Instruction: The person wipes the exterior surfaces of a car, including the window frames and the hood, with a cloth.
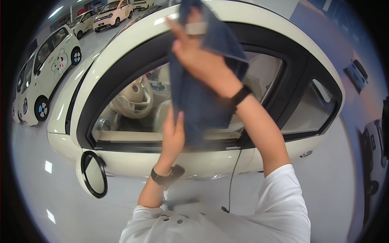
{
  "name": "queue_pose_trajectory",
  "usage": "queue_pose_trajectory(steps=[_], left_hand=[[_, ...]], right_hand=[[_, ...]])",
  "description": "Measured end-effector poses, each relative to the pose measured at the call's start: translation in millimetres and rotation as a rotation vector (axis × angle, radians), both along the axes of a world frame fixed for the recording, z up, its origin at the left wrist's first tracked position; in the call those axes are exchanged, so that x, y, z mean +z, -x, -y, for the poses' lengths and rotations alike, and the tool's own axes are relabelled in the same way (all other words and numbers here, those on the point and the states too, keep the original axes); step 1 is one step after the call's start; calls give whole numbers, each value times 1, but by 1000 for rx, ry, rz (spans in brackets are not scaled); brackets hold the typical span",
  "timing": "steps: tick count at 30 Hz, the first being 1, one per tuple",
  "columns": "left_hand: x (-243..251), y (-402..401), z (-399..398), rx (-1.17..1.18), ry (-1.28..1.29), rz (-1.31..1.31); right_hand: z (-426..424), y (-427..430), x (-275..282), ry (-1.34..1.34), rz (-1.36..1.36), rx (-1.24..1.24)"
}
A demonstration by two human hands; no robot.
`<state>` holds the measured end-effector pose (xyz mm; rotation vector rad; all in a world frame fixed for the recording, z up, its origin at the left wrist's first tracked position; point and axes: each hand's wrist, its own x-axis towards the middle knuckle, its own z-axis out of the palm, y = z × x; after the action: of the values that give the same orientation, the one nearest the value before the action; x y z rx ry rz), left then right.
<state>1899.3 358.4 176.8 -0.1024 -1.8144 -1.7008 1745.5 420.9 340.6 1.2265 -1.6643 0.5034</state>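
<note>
A dark blue cloth [200,106] hangs in front of the side window of a cream-coloured car [121,45]. My right hand [200,54] is raised at the cloth's upper part, near a pale label on it; the hand is blurred. Lower down, my left hand [173,130] is at the cloth's left edge, its fingers pointing up and partly behind the cloth. Through the window glass show a steering wheel [133,97] and light seats. The cloth covers the middle of the window. A black band is on my right wrist, and a dark watch on my left wrist.
The car's round side mirror [94,174] sticks out at the lower left. A thin dark cable [234,182] hangs from the door's window sill. Other small cars [53,66] stand at the upper left. At the right is a wall with car pictures [355,76].
</note>
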Motion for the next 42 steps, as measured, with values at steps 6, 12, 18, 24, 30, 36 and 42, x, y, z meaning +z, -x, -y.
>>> queue_pose_trajectory(steps=[6,12,18,24,30,36,42], left_hand=[[-47,-50,89,151,-98,118],[-108,-99,147,295,-178,249],[-146,-139,183,424,-186,306],[-214,-157,196,513,-210,401],[-173,-154,164,472,-243,421],[-124,-122,118,393,14,395],[-86,-58,41,195,238,117]], right_hand=[[138,-33,-59,-87,-29,138],[243,-80,-136,-232,100,398],[313,-113,-207,-352,405,613],[358,-137,-272,-612,427,710],[329,-122,-275,-396,369,761],[229,-104,-165,-209,99,484],[70,-51,-75,-118,87,170]])
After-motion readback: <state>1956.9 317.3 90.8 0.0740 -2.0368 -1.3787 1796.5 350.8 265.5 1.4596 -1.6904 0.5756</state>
